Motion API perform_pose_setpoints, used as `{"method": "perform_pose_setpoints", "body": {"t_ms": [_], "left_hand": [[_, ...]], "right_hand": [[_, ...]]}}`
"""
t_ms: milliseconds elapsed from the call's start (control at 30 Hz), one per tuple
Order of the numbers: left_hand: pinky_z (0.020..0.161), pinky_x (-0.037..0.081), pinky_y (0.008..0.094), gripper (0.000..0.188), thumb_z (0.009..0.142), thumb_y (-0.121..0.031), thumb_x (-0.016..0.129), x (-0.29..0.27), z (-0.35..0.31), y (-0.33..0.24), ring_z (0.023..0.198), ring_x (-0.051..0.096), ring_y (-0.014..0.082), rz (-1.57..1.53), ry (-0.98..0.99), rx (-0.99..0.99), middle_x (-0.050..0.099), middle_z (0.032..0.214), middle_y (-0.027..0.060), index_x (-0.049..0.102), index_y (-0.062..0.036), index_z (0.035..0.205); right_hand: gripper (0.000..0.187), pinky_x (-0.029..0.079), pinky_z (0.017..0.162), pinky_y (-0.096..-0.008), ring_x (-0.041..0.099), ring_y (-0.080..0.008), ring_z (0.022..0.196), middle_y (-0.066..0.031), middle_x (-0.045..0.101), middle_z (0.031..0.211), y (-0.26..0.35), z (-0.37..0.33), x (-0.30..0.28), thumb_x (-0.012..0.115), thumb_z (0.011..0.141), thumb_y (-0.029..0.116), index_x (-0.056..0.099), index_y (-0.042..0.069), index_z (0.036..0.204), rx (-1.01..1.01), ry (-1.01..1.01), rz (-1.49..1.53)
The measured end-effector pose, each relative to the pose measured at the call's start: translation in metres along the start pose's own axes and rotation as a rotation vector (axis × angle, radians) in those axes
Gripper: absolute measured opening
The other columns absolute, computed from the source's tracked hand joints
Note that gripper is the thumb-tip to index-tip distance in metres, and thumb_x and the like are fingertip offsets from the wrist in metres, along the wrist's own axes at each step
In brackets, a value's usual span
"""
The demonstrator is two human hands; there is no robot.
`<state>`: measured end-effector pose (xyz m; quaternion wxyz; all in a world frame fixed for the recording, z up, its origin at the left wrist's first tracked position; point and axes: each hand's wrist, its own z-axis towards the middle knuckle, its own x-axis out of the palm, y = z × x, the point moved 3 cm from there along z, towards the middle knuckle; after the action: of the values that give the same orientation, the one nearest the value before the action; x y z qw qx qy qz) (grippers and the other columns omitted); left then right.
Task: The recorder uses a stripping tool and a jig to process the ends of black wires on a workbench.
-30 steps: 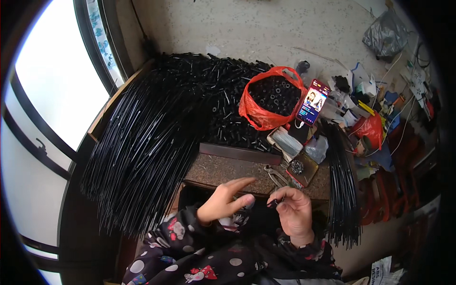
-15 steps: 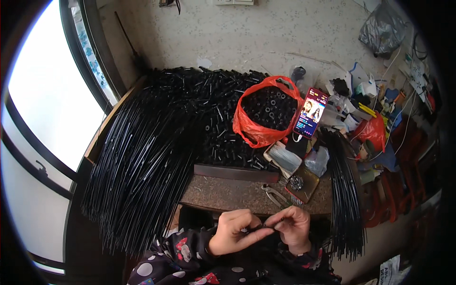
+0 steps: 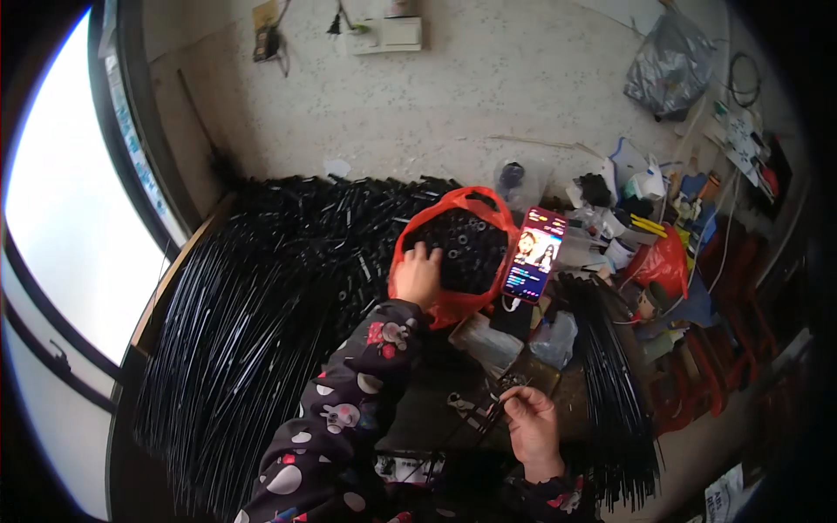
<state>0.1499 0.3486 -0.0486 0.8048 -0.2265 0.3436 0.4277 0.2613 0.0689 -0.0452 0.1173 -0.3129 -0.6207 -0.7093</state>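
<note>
My left hand [image 3: 417,277] reaches over the near left rim of a red plastic bag [image 3: 446,310]. Its fingers are a little apart and touch the small black ring-like parts [image 3: 466,248] inside; I make out nothing held. Lower right, my right hand [image 3: 534,431] is closed, thumb and forefinger pinching what looks like a thin black rod [image 3: 490,424] that slants down to the left. Metal pliers [image 3: 466,408] lie on the table left of that hand. A shallow tray [image 3: 545,376] with small metal pieces sits just beyond it.
A large bundle of long black rods [image 3: 235,349] covers the left side, with short black tubes [image 3: 305,218] heaped behind it. A lit phone [image 3: 534,257] leans by the bag. Another rod bundle [image 3: 606,375] hangs at the right, near clutter and a clear bag [image 3: 554,340].
My hands were together near my body. My left hand has moved forward and up to the red bag, while the right stays low near the table edge. The view has tilted upward.
</note>
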Motion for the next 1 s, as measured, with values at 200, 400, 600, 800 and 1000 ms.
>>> {"method": "perform_pose_setpoints", "body": {"t_ms": [200, 400, 600, 800, 1000], "left_hand": [[0.054, 0.051, 0.0327, 0.013, 0.073, -0.012, 0.054, 0.013, 0.011, 0.003, 0.071, 0.06, 0.0254, 0.269, 0.244, 0.137, 0.063, 0.071, 0.0104, 0.066, -0.0065, 0.071], [0.067, 0.05, 0.0314, 0.018, 0.078, -0.004, 0.052, -0.022, 0.007, 0.043, 0.072, 0.063, 0.0253, -0.476, 0.128, -0.118, 0.064, 0.084, 0.0142, 0.061, 0.0019, 0.092], [0.082, 0.047, 0.0297, 0.022, 0.087, -0.008, 0.052, -0.093, -0.067, 0.004, 0.089, 0.061, 0.0221, -1.954, 0.345, -0.616, 0.061, 0.097, 0.0123, 0.055, 0.0063, 0.103], [0.076, 0.052, 0.0305, 0.023, 0.08, 0.0, 0.058, -0.169, -0.145, -0.056, 0.082, 0.063, 0.0207, -2.461, 0.51, -0.485, 0.057, 0.107, 0.0218, 0.058, 0.0023, 0.103], [0.063, 0.055, 0.0302, 0.016, 0.079, -0.003, 0.062, -0.208, -0.18, -0.047, 0.075, 0.062, 0.0201, -2.554, 0.415, -0.371, 0.055, 0.102, 0.0232, 0.059, 0.0012, 0.094]], "right_hand": [[0.016, 0.046, 0.072, -0.0184, 0.058, -0.0073, 0.079, -0.0071, 0.064, 0.089, 0.015, -0.008, -0.005, 0.064, 0.077, -0.001, 0.063, -0.002, 0.093, 0.12, 0.152, -0.083], [0.014, 0.043, 0.063, -0.0183, 0.056, -0.0072, 0.07, -0.0015, 0.061, 0.078, 0.015, -0.006, 0.005, 0.063, 0.08, 0.006, 0.061, 0.0, 0.092, 0.163, 0.059, -0.127], [0.013, 0.042, 0.072, -0.0178, 0.054, -0.0043, 0.078, 0.0013, 0.06, 0.085, 0.002, -0.009, 0.014, 0.058, 0.084, 0.004, 0.059, 0.001, 0.096, 0.066, 0.024, -0.031], [0.014, 0.043, 0.074, -0.0211, 0.054, -0.0078, 0.081, -0.0028, 0.059, 0.09, -0.001, -0.041, 0.062, 0.059, 0.084, 0.01, 0.056, 0.001, 0.094, 0.129, 0.274, -0.071], [0.018, 0.044, 0.071, -0.0201, 0.056, -0.0101, 0.079, -0.0052, 0.059, 0.092, -0.005, -0.06, 0.098, 0.063, 0.081, 0.008, 0.052, 0.003, 0.095, 0.094, 0.404, -0.091]]}}
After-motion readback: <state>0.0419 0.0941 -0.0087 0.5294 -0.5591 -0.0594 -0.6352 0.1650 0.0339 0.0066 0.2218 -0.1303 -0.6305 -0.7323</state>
